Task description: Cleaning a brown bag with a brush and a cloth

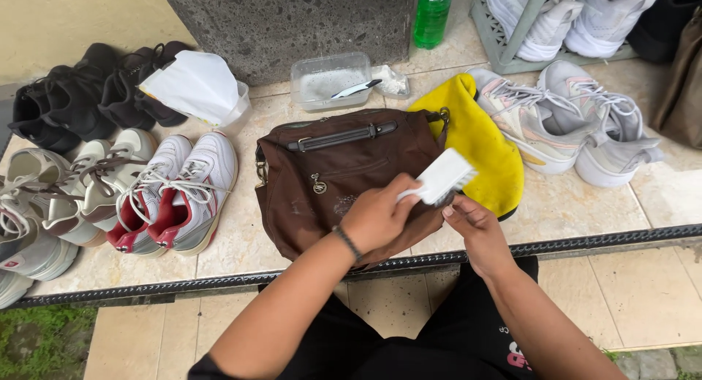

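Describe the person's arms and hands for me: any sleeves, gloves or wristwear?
Both forearms are bare, with no sleeves reaching into view, and neither hand is gloved. The left hand has a thin dark braided band around the wrist. The right hand shows no band, watch or ring that I can make out.

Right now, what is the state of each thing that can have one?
brown bag: lying flat, zipped shut
white brush: held in left hand, over the bag
right hand: resting at bag's edge, holding nothing
plastic tub: open, no lid
green bottle: upright
yellow cloth: crumpled beside bag
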